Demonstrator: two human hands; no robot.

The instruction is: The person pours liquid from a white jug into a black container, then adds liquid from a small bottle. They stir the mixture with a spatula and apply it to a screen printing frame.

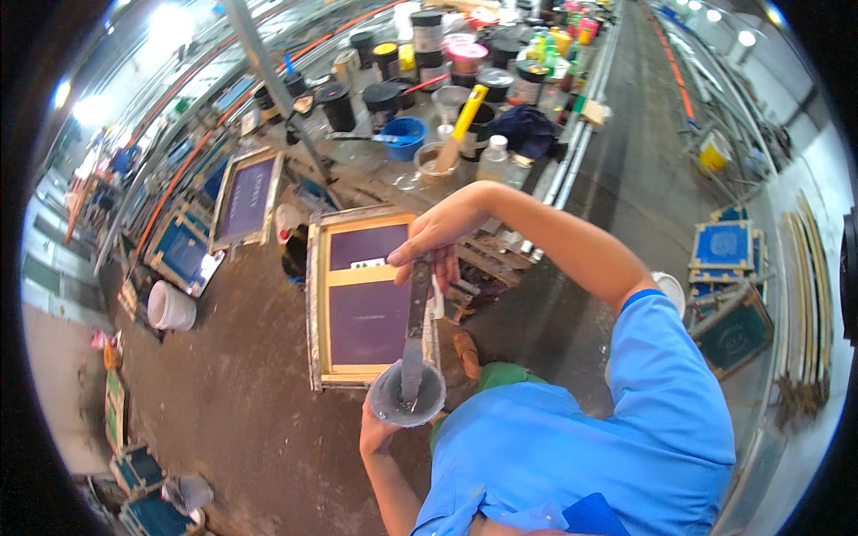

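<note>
Held up close to my body is a small grey cup (433, 398), with my left hand (375, 432) closed around its side. A flat grey spatula (414, 344) stands upright with its lower end inside the cup. My right hand (440, 234) reaches across from the right and grips the spatula's upper end from above. Some grey paste clings to the inside of the cup. Just beyond and below my hands, a wooden-framed printing screen (362, 326) with purple mesh and a yellowish tape strip leans upright.
A bench ahead carries many ink tubs, a blue bowl (407, 132), a yellow-handled scraper (468, 114) in a cup, and a clear bottle (493, 159). More framed screens (245, 198) lean at left. A white bucket (172, 305) stands on the floor; blue screens (724, 245) stand right.
</note>
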